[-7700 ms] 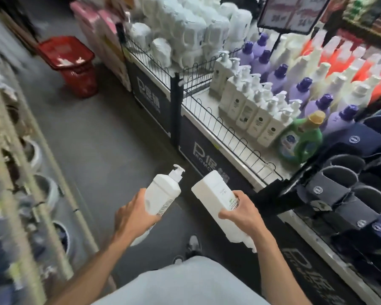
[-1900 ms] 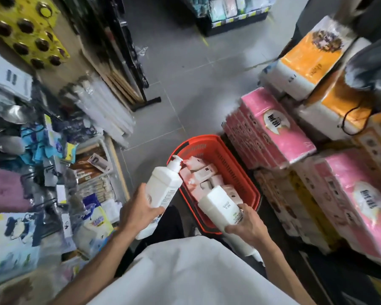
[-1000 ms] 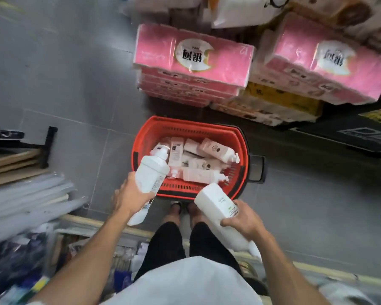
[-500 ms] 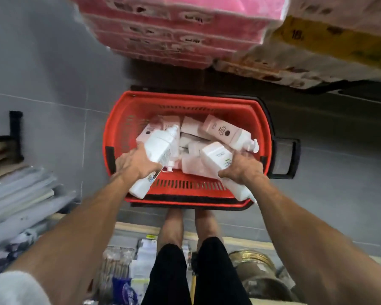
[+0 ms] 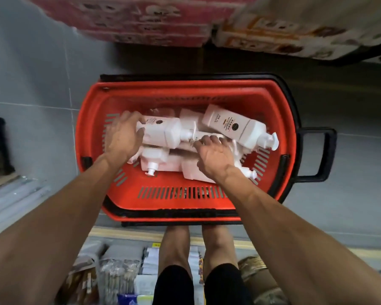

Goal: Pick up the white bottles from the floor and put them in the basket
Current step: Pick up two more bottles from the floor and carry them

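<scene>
A red basket [image 5: 185, 203] with a black handle stands on the grey floor in front of my feet. Several white pump bottles [image 5: 233, 126] lie piled inside it. My left hand [image 5: 123, 139] is down in the basket, its fingers loosely spread against the base of a white bottle [image 5: 163, 133] that lies on the pile with its pump pointing right. My right hand [image 5: 215, 156] rests over another white bottle [image 5: 194, 173] lying on its side, fingers relaxed and not wrapped round it.
Pink packs of tissue [image 5: 136, 20] and orange-and-white packs [image 5: 284, 29] are stacked just beyond the basket. Long grey packets [image 5: 11, 199] lie at the left. Shelf goods [image 5: 110, 280] sit below my knees. Grey floor tiles [image 5: 35, 80] surround the basket.
Both hands went down into the basket and laid their bottles on the pile. The left bottle turned, its pump now pointing right. My fingers have loosened from both bottles.
</scene>
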